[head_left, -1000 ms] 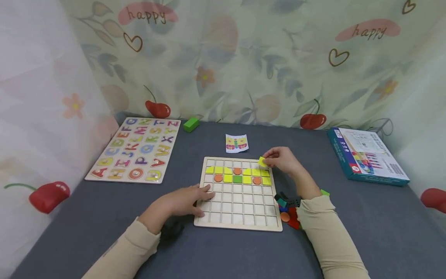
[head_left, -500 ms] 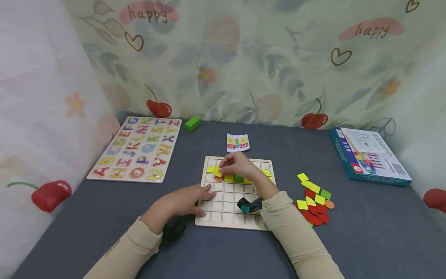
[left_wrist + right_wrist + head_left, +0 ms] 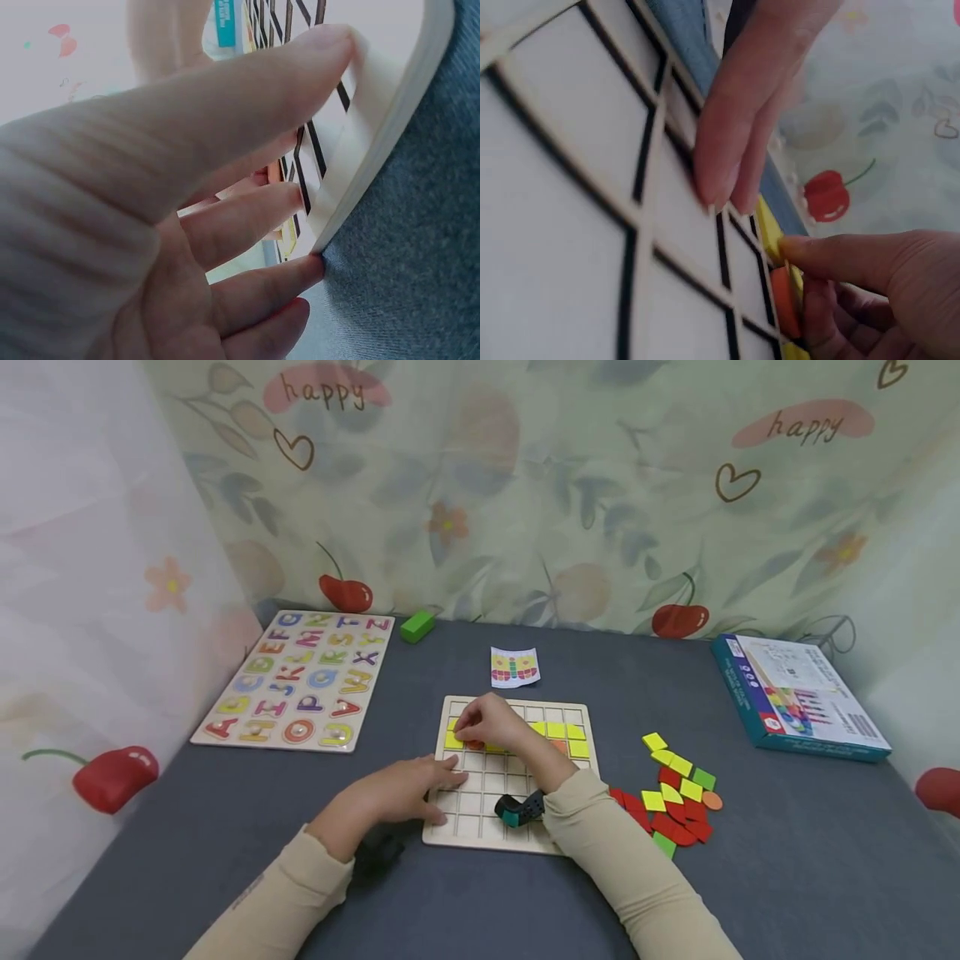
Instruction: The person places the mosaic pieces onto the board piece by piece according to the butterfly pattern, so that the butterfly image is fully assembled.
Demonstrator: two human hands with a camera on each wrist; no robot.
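Observation:
A pale wooden grid board (image 3: 480, 827) lies on the table in the head view. Along its left edge rests my left hand (image 3: 401, 789), fingers extended; in the left wrist view the thumb (image 3: 300, 64) lies over the rim. My right hand (image 3: 498, 727) is over the board's upper left part. Between its thumb and forefinger it pinches a thin yellow tile (image 3: 795, 283), close beside an orange disc (image 3: 782, 300) in the right wrist view. Yellow tiles (image 3: 555, 729) sit in the upper rows; some are hidden behind the right hand.
Loose red, yellow and green tiles (image 3: 693, 810) lie right of the board. Behind it is a small butterfly pattern card (image 3: 514, 682). An alphabet puzzle (image 3: 255, 708) lies at left, a green block (image 3: 417, 627) at the back, and a flat box (image 3: 806, 693) at right.
My right hand has moved from the board's upper right corner, with a yellow tile, across to its left columns. The loose tile pile has come into view. My left hand has stayed put.

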